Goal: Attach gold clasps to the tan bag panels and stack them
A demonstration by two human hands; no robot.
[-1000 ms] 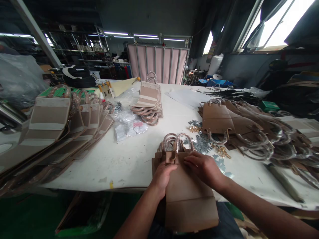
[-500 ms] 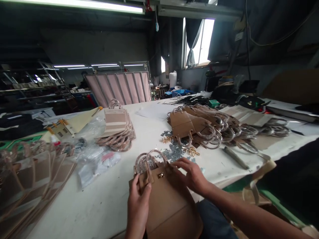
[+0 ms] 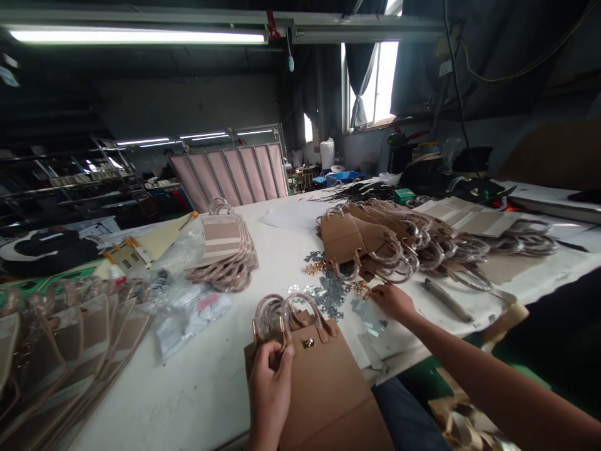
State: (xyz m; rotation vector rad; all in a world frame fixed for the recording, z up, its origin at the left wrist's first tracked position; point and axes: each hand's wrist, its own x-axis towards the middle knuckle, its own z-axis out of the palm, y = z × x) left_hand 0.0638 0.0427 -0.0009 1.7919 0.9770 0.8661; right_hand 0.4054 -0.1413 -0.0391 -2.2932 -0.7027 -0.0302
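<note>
- White table (image 3: 197, 351), flat, smooth.
- Brown bag panel (image 3: 328, 382), matte, leather-like, creased, at near table edge; curved handles (image 3: 263, 307) in clear, shiny wrap.
- Left hand (image 3: 271, 385): thumb and index pinch handle base.
- Right hand (image 3: 393, 302): half a second ago at panel top, now at shiny gold fittings (image 3: 359, 288); fingertips bunched, can't tell if gripping one.
- Gold clasp (image 3: 308, 342), boxy; now uncovered panel corner beside it.

Pink barred panel (image 3: 231, 176), lit tube lamp (image 3: 138, 37) overhead, dark curtain (image 3: 360, 69) at bright window (image 3: 385, 81), blue bin (image 3: 346, 178)
</note>
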